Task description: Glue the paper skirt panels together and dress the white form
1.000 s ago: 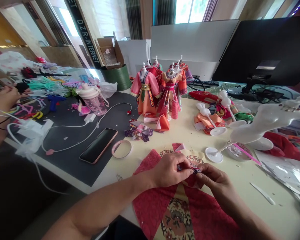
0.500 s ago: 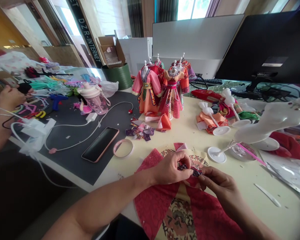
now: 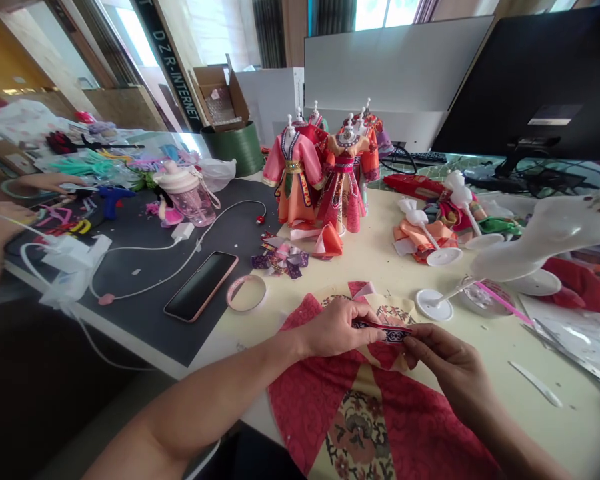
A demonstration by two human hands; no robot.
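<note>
A narrow patterned ribbon (image 3: 396, 335), dark with white motifs and a red edge, is stretched between my two hands. My left hand (image 3: 341, 327) pinches its left part between thumb and fingers. At its right end, my right hand (image 3: 435, 348) grips it with thumb and forefinger. Beneath both hands spreads a red and cream floral fabric piece (image 3: 325, 393), reaching over the table's near edge. Part of the ribbon's left end is hidden under my left fingers.
Left of the fabric lie a tape roll (image 3: 247, 293) and a phone (image 3: 201, 287). Several small dressed mannequins (image 3: 294, 173) stand behind. To the right are a white mannequin (image 3: 530, 233) and a white seam-ripper-like blade (image 3: 536, 383). Another person's hand (image 3: 45, 183) shows at far left.
The ribbon, bunched before, is now drawn straight and flatter between my hands. My left fingers have flattened over it. The other person's hands at far left have moved apart and lower.
</note>
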